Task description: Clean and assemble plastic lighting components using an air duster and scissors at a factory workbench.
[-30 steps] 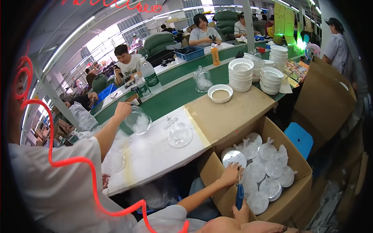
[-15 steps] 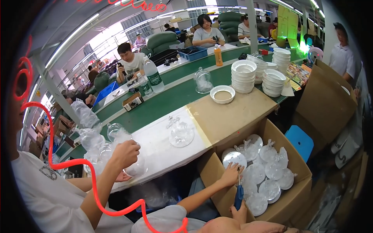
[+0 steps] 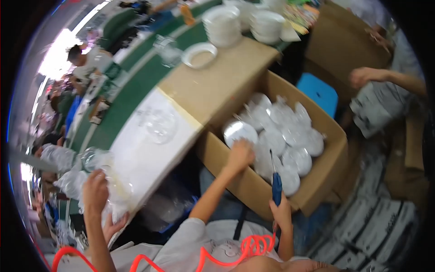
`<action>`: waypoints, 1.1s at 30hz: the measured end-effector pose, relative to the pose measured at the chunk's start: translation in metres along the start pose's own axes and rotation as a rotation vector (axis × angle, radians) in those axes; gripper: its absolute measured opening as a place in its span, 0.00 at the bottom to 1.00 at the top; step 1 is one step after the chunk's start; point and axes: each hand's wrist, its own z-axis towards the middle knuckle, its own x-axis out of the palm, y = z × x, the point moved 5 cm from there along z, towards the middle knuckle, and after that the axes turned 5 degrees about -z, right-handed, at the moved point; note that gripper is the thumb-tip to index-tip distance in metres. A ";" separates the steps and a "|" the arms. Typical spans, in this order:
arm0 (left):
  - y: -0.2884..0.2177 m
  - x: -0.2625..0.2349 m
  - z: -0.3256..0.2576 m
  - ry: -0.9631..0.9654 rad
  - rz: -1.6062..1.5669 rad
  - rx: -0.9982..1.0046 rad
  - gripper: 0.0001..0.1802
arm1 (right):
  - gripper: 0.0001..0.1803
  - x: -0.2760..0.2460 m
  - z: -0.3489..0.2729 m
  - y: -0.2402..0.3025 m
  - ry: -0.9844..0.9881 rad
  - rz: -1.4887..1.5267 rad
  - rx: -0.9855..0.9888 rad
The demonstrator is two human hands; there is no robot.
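Head view: silver-faced disc (image 3: pixel 238 131) at the near-left side of an open carton (image 3: pixel 328 174), among clear-wrapped round pieces (image 3: pixel 297 161); left hand (image 3: pixel 242 154) at its lower edge, fingers bent down, blurred; cannot tell whether they grasp it or only rest there. Right hand (image 3: pixel 282 213) at the carton's near side, fingers wrapped round the handle of a blue tool (image 3: pixel 276 186), thin metal nozzle pointing up over the wrapped pieces; red coiled hose (image 3: pixel 256 245) just below. To the left, a co-worker's hands (image 3: pixel 95 190) among clear bagged pieces at the near end of the worktop (image 3: pixel 145 149)

Handling, judged: disc probably light and stiff, its shiny face likely slippery and easily scratched; best taken by the rim, fingers off the face. Wrap looks thin, soft, tearable; tool's body takes a full grip, nozzle too slim to hold by
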 end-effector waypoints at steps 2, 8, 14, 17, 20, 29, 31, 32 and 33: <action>-0.016 -0.009 0.012 0.024 -0.001 -0.037 0.22 | 0.14 -0.023 -0.007 -0.021 -0.035 0.077 0.130; 0.023 0.009 0.025 -0.029 -0.191 -0.215 0.30 | 0.15 -0.031 -0.026 -0.043 -0.053 0.050 0.206; 0.036 -0.021 0.057 0.050 0.121 -0.225 0.40 | 0.10 -0.027 -0.025 -0.056 -0.096 0.017 0.074; 0.054 -0.019 0.067 0.157 0.126 -0.366 0.41 | 0.09 -0.027 -0.023 -0.059 -0.085 0.104 0.076; 0.053 -0.012 0.077 0.213 0.192 -0.339 0.39 | 0.08 -0.031 -0.022 -0.056 -0.084 0.056 0.075; 0.063 0.013 0.134 0.205 0.256 -0.361 0.34 | 0.15 -0.029 -0.021 -0.049 -0.041 0.120 0.149; 0.066 0.018 0.140 0.182 0.240 -0.389 0.34 | 0.14 -0.029 -0.021 -0.054 -0.056 0.127 0.168; 0.069 0.024 0.148 0.251 0.191 -0.430 0.32 | 0.14 -0.030 -0.022 -0.055 -0.055 0.118 0.162; 0.067 0.034 0.153 0.323 0.134 -0.465 0.31 | 0.13 -0.032 -0.022 -0.058 -0.061 0.117 0.176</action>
